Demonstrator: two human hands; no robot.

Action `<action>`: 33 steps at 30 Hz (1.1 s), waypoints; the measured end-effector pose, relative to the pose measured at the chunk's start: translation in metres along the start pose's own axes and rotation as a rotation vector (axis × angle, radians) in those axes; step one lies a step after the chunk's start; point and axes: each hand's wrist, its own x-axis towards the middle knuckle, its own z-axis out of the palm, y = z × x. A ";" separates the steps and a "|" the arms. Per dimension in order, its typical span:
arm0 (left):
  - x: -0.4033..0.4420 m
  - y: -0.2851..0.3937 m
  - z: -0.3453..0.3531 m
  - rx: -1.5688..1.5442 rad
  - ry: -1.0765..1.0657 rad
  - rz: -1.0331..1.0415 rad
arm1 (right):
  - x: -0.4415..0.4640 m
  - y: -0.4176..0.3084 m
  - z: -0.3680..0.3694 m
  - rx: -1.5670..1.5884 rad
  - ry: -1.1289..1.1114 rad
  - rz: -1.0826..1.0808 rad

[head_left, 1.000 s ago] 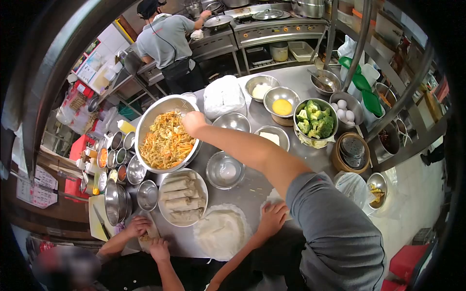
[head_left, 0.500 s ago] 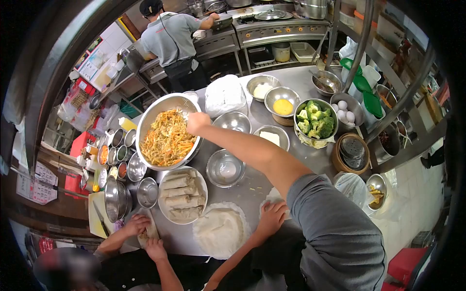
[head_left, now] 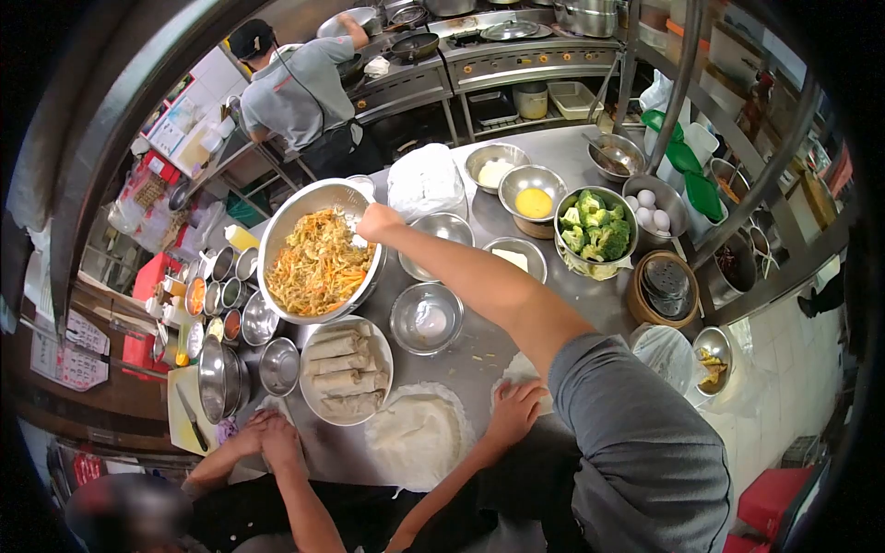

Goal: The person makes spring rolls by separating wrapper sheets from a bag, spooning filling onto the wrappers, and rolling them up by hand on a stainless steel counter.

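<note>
My right hand (head_left: 376,224) reaches across to the rim of a large metal bowl (head_left: 277,226) of shredded vegetable filling (head_left: 318,263). Its fingers are closed; a bit of white shows by them, but what they grip I cannot make out. My left hand (head_left: 514,411) lies with its fingers stretched over a thin pale wrapper sheet (head_left: 522,370) on the steel table. To its left is a stack of round wrapper sheets (head_left: 419,438). Beyond that, a white plate (head_left: 387,392) bears several pale rolls (head_left: 346,364).
At lower left a co-worker's hands (head_left: 267,438) press on a roll, near a knife (head_left: 191,417) on a cutting board. Bowls of broccoli (head_left: 597,226), eggs (head_left: 653,212) and yellow liquid (head_left: 534,203) stand at the back right. Another person (head_left: 300,92) works at the stove.
My right hand has shifted slightly at the bowl's rim; my left hand stays put. The co-worker's hands have come together over the roll. The person at the stove has leaned left, handling a pan.
</note>
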 end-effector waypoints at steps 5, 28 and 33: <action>-0.002 0.000 0.006 -0.002 0.008 -0.010 | -0.007 -0.005 -0.003 0.033 -0.016 0.031; -0.012 0.004 0.020 -0.072 0.187 0.064 | -0.293 0.146 -0.246 -0.125 -0.232 -0.219; -0.006 0.003 0.018 0.072 0.161 0.110 | -0.356 0.238 -0.248 -0.008 -0.240 -0.082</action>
